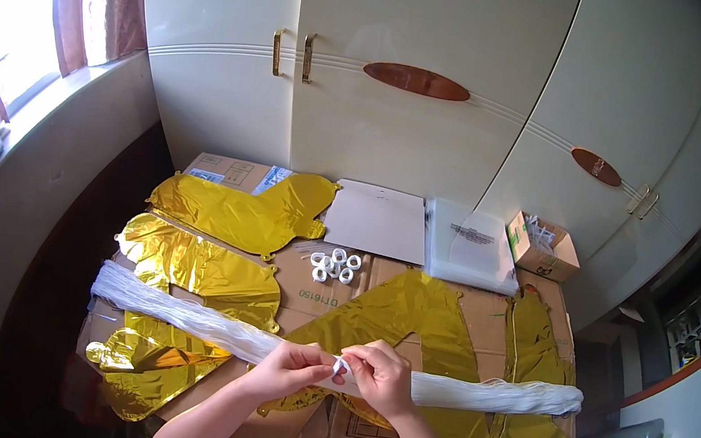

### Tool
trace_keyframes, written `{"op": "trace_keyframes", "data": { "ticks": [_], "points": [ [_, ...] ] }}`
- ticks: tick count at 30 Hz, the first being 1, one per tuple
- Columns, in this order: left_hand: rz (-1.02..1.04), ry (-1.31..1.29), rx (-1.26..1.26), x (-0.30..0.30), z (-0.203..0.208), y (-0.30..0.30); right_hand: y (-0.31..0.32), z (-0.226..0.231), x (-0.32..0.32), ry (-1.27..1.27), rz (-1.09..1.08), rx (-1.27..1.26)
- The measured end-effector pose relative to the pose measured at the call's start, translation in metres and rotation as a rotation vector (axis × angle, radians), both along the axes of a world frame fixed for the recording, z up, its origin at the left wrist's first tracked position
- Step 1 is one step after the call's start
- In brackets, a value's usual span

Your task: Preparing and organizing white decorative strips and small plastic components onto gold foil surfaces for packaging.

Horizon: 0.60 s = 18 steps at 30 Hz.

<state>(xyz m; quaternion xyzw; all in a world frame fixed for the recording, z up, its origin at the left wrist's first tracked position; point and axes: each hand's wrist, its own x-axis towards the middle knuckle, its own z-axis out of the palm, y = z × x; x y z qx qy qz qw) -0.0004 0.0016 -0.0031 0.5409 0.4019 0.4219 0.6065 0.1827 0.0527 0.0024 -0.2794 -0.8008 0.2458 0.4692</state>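
My left hand and my right hand meet at the middle of the table, both closed in a pinch. Between their fingertips is a small white loop; what it is made of is too small to tell. Beneath both hands a long bundle of white strands stretches across from left to right. Flat golden foil balloons lie under the bundle, and others, such as a large golden foil balloon, are spread to the far left. Several small white rolls sit grouped just beyond my hands.
Cardboard covers the table. Along the back lie a pale flat board, a stack of clear plastic bags and an open small box with clear packets. Behind stands a cream cabinet; a curtained window is at the left.
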Motion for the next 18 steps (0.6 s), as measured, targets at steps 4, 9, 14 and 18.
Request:
{"op": "trace_keyframes", "data": {
  "ticks": [4,9,14,18],
  "points": [
    [0.087,-0.46,-0.077,0.002,-0.005,-0.005,-0.005,-0.005,-0.005,-0.086,0.023,-0.062],
    [0.225,-0.044,0.109,0.004,0.004,0.0,-0.008,0.005,-0.004,-0.031,0.1,0.152],
    [0.121,0.179,0.153,0.003,-0.004,-0.002,-0.005,0.007,-0.004,0.026,-0.031,0.115],
    [0.037,-0.089,0.014,0.001,-0.007,-0.002,0.003,-0.006,-0.003,-0.013,-0.027,-0.024]
  ]
}}
